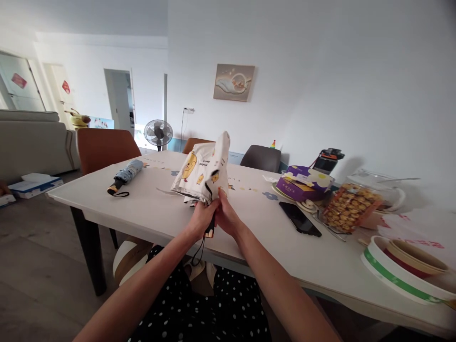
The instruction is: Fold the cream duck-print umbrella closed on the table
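A white folding umbrella (203, 171) with yellow cartoon prints is held upright above the table, its canopy collapsed but loose and unwrapped. My left hand (203, 218) closes around the lower canopy near the black handle (210, 229), which has a gold-coloured end and a dangling black wrist loop. Beside it, touching, my right hand (227, 214) is closed on the umbrella's lower right side; its fingertips are partly hidden. A second folding umbrella (128, 173), light blue and rolled up, lies on the table to the left, its black handle facing me.
On the white table (149, 213) to the right lie a black phone (299, 218), a purple box (295, 185), a clear jar of snacks (351, 204) and stacked tape rolls (402, 270). Chairs, including an orange one (107, 147), stand around the table; a fan (158, 133) stands behind.
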`<state>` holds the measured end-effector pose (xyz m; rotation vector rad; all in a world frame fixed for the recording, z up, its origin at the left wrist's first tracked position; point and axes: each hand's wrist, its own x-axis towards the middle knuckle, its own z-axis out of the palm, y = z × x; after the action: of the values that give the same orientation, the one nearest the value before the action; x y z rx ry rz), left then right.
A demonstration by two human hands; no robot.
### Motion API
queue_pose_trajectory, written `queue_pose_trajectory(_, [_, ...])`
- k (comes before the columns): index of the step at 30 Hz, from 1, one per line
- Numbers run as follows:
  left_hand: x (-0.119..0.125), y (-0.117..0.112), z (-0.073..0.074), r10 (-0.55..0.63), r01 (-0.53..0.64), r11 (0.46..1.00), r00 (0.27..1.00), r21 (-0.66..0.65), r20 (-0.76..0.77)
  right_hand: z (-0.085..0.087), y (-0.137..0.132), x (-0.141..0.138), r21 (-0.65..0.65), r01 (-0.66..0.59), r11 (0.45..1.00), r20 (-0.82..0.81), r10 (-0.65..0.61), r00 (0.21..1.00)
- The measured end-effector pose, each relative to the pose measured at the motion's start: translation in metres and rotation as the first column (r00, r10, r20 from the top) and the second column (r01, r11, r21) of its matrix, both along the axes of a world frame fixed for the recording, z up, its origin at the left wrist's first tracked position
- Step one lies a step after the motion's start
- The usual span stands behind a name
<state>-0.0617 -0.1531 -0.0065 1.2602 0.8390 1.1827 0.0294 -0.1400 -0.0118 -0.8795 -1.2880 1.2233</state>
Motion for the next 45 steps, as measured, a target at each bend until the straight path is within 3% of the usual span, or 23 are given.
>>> queue_pose_trajectory(6, [0.006, 0.003, -0.005, 0.061, -0.043, 0.994, 0.979, 0.097, -0.195, 0.002, -0.003, 0.005, -0.037, -0.053, 0.998, -0.068, 0.05, 0.996])
queue_pose_trajectory(16, [0.001, 0.007, -0.006, 0.003, 0.008, 0.998, 0.981, 0.057, -0.194, 0.006, -0.007, 0.01, 0.014, -0.122, 0.992, 0.005, 0.122, 0.992])
queue_pose_trajectory(26, [0.005, 0.003, -0.003, 0.087, -0.074, 0.996, 0.951, 0.056, -0.296, 0.009, -0.012, 0.007, 0.032, -0.008, 0.999, 0.037, 0.007, 0.999])
queue_pose_trajectory(30, [-0.001, -0.001, -0.005, 0.004, 0.009, 0.999, 0.958, 0.046, -0.288, 0.011, -0.016, 0.008, 0.071, 0.002, 0.997, 0.026, -0.003, 1.0])
queue_pose_trajectory(36, [-0.012, -0.004, -0.003, -0.153, 0.154, 0.986, 0.988, 0.056, -0.033, 0.01, -0.013, 0.011, 0.078, -0.038, 0.996, -0.037, 0.041, 0.998])
queue_pose_trajectory(42, [-0.02, -0.002, -0.002, -0.265, 0.282, 0.951, 0.955, 0.128, -0.136, 0.008, -0.011, 0.01, -0.006, -0.036, 0.999, -0.089, 0.035, 0.995])
queue_pose_trajectory(45, [-0.015, -0.001, -0.005, -0.212, 0.236, 0.962, 0.962, 0.138, -0.171, 0.006, -0.009, 0.009, -0.018, -0.044, 0.999, -0.044, 0.044, 0.998])
